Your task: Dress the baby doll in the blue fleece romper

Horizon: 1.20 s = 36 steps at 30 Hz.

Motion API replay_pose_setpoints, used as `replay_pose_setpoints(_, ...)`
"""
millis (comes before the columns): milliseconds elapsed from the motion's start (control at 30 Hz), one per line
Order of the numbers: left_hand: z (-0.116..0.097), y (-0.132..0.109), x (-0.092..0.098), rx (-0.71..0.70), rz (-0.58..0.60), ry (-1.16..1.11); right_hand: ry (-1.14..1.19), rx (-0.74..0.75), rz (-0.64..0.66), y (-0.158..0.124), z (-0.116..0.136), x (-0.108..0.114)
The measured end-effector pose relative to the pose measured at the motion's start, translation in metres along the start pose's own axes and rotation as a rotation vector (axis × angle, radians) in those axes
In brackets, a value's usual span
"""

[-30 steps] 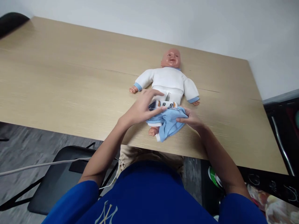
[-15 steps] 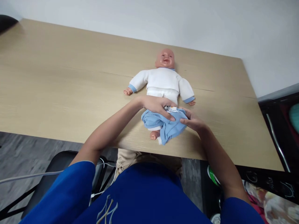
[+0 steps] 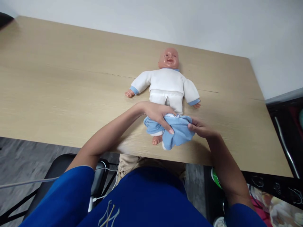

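Note:
A baby doll (image 3: 168, 82) in a white top lies on its back on the wooden table (image 3: 71, 78), head toward the wall. Light blue trousers (image 3: 178, 134) are bunched around its legs, and one bare foot (image 3: 156, 140) sticks out below. My left hand (image 3: 157, 115) reaches across the doll's hips, its fingers curled into the blue fabric. At the trousers' right side, my right hand (image 3: 201, 129) pinches the cloth. The doll's other leg is hidden under the trousers.
The table's near edge runs just below the doll's feet. A black chair (image 3: 54, 183) with a white cable (image 3: 26, 182) stands at lower left on the grey floor. Dark shelving with coloured items (image 3: 279, 189) sits to the right.
My left hand has moved down from the doll's waistband onto the blue trousers and closed on them. The trousers have slid a little lower toward the feet, covering the patterned band.

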<state>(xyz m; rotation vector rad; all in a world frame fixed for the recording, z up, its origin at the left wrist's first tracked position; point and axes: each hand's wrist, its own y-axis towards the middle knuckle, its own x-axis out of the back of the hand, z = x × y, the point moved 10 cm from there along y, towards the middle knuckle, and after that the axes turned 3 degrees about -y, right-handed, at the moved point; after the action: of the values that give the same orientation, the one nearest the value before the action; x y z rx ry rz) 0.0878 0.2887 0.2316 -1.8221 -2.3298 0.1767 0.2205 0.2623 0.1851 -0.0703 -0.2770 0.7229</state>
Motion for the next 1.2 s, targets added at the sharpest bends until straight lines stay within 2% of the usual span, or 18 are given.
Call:
replay_pose_setpoints(67, -0.003, 0.000, 0.002, -0.055, -0.005, -0.014, -0.029, -0.012, 0.162, -0.001, 0.001, -0.016)
replay_pose_setpoints(133, -0.005, 0.000, 0.003, -0.079, -0.013, -0.035, -0.089, -0.037, 0.255, -0.004, 0.001, -0.025)
replay_pose_setpoints(233, -0.004, -0.002, 0.000, -0.054, 0.002, -0.054, -0.108, -0.011, 0.228, -0.005, 0.006, -0.021)
replay_pose_setpoints(300, 0.002, -0.004, -0.014, 0.022, 0.125, -0.129, -0.029, 0.075, 0.134, -0.003, 0.014, -0.012)
replay_pose_setpoints(367, 0.008, -0.009, -0.036, 0.095, 0.342, -0.203, 0.045, 0.143, 0.049, -0.002, 0.017, -0.003)
replay_pose_setpoints(433, 0.012, -0.013, -0.045, 0.097, 0.478, -0.173, 0.071, 0.142, 0.014, -0.001, 0.012, -0.001)
replay_pose_setpoints(467, 0.014, -0.011, -0.041, 0.069, 0.457, -0.125, 0.069, 0.117, 0.016, 0.000, 0.008, -0.003)
replay_pose_setpoints(533, 0.015, -0.003, -0.023, -0.005, 0.313, -0.034, 0.067, 0.060, 0.048, 0.000, 0.000, -0.009)
replay_pose_setpoints(600, 0.012, 0.000, -0.007, -0.065, 0.184, -0.009, 0.091, 0.038, 0.120, 0.000, -0.002, -0.019)
replay_pose_setpoints(633, 0.010, 0.000, -0.005, -0.083, 0.161, -0.021, 0.106, 0.040, 0.168, 0.000, -0.002, -0.025)
replay_pose_setpoints(667, 0.008, 0.000, -0.006, -0.083, 0.173, -0.047, 0.119, 0.048, 0.217, -0.001, -0.001, -0.030)
replay_pose_setpoints(733, 0.008, -0.003, -0.020, -0.037, 0.278, -0.119, 0.135, 0.064, 0.250, -0.002, 0.000, -0.033)
replay_pose_setpoints(800, 0.008, -0.009, -0.038, 0.033, 0.404, -0.186, 0.148, 0.058, 0.176, -0.001, -0.004, -0.025)
replay_pose_setpoints(867, 0.007, -0.011, -0.047, 0.062, 0.436, -0.209, 0.176, 0.035, 0.027, -0.001, -0.011, -0.011)
replay_pose_setpoints(933, 0.006, -0.005, -0.039, 0.019, 0.328, -0.174, 0.203, -0.009, -0.092, -0.002, -0.019, -0.002)
replay_pose_setpoints(1000, 0.005, -0.001, -0.025, -0.044, 0.199, -0.104, 0.204, -0.065, -0.144, -0.004, -0.025, 0.001)
replay_pose_setpoints(1067, 0.006, 0.002, -0.012, -0.092, 0.120, -0.044, 0.180, -0.115, -0.131, -0.007, -0.026, -0.001)
replay_pose_setpoints(1200, 0.015, 0.004, 0.002, -0.128, 0.079, -0.029, 0.158, -0.096, -0.080, -0.013, -0.014, -0.003)
